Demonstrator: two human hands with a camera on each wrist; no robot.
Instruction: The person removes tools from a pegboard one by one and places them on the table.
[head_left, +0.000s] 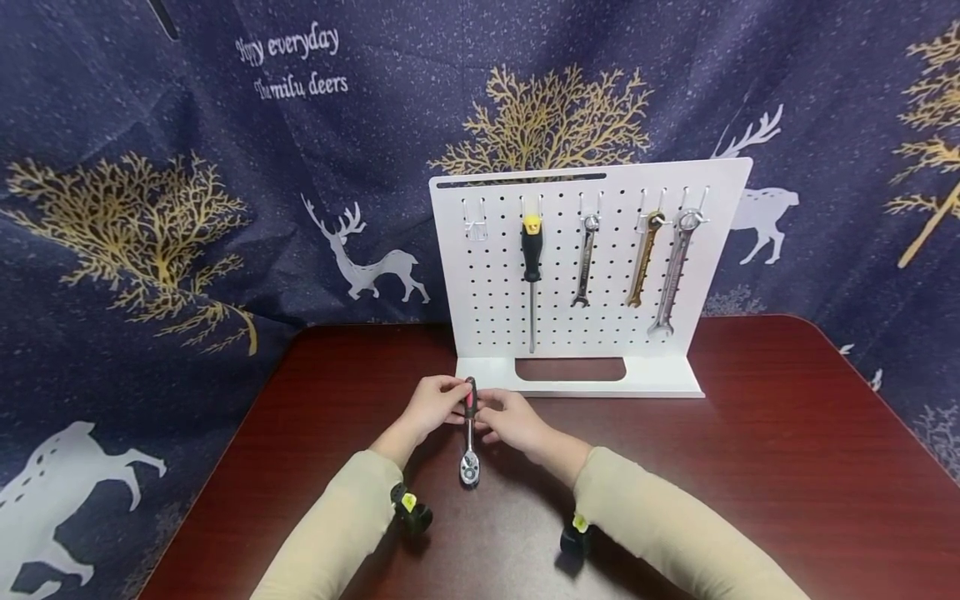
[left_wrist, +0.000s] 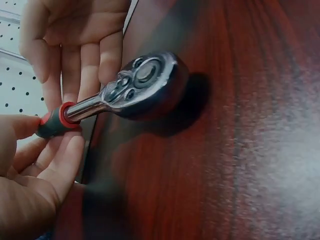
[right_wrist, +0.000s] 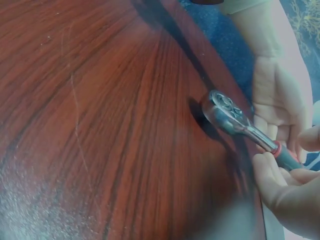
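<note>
Chrome-headed ratchet wrench [head_left: 470, 432] with a black-and-red handle [head_left: 470, 400] sits between two hands: the left hand [head_left: 431, 405] pinches the handle; the right hand [head_left: 517, 419] has fingers against it, grip unclear. If that pinch loosens, the wrench could tip onto the glossy red-brown wood-grain table [head_left: 780, 467] beneath. Beyond: white perforated tool board [head_left: 558, 292], navy deer-printed fabric [head_left: 390, 183].

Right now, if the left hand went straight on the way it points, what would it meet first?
Beyond the ratchet it pinches, probably the right hand just across the handle; exact depth is unclear.
</note>
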